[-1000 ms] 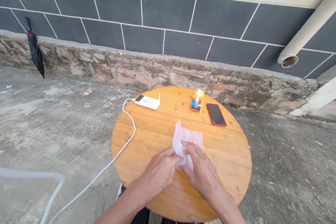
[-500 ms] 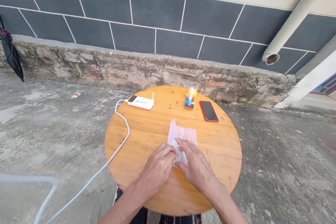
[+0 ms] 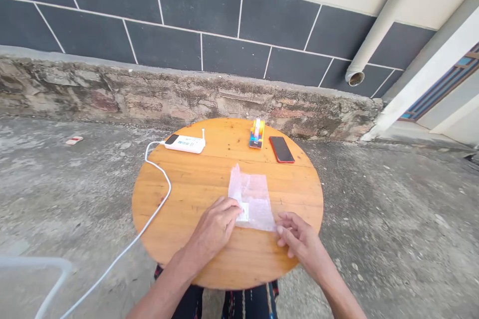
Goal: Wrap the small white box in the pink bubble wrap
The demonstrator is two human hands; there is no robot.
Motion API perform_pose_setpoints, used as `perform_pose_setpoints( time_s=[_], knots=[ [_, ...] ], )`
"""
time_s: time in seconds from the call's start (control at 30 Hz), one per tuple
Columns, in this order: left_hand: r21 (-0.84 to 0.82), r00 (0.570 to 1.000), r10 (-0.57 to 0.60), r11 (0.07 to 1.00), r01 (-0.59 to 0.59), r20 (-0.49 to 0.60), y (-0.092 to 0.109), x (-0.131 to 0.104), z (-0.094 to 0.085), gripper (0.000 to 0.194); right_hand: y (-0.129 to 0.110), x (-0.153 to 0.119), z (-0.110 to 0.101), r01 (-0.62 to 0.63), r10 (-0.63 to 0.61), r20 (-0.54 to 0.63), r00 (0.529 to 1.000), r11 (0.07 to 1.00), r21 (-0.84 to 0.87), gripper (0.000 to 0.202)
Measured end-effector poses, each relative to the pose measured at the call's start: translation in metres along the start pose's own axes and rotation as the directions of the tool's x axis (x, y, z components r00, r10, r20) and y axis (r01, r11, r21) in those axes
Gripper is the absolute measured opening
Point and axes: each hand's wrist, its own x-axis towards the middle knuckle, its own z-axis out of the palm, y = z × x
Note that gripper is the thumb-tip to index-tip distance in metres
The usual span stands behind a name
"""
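Observation:
A sheet of thin, see-through pinkish plastic wrap (image 3: 257, 188) lies spread on the round wooden table (image 3: 202, 189). A small white square piece (image 3: 245, 212) rests at its near left part. My left hand (image 3: 217, 222) is closed, its fingertips pressed together at the wrap's left edge and against the white piece; the exact hold is partly hidden. At the sheet's near right corner is my right hand (image 3: 297, 238), fingers loosely curled and thumb apart from the index finger. Whether it touches the corner I cannot tell.
Toward the back stand a small tape dispenser (image 3: 257, 133) and a red-edged phone (image 3: 282, 149). A white device (image 3: 185, 143) at the back left has a white cable (image 3: 169, 184) running over the table's left edge. A stone-based wall (image 3: 168, 94) rises behind.
My right hand has moved right, from over the wrap to its near right corner. The wrap now lies wider, showing the white piece. The view has shifted right.

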Motion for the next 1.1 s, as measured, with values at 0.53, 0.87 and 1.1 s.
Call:
perform_pose_setpoints(
  time_s=[0.53,0.87,1.1],
  knots=[
    [-0.025,0.999,-0.032,0.999,0.032,-0.009,0.002,0.001,0.0,0.027,-0.024,0.021,0.031,-0.139,0.136,0.048,0.99,0.989,0.054,0.039],
    [0.017,0.997,-0.073,0.997,0.073,0.033,0.008,0.002,-0.003,0.028,-0.023,0.039,0.046,-0.033,-0.029,-0.188,0.982,0.946,-0.323,0.026],
    [0.099,0.99,-0.118,0.989,0.11,0.078,0.013,0.005,-0.005,0.027,-0.025,0.036,0.062,-0.022,-0.155,-0.334,0.93,0.881,-0.472,0.022]
  ],
)
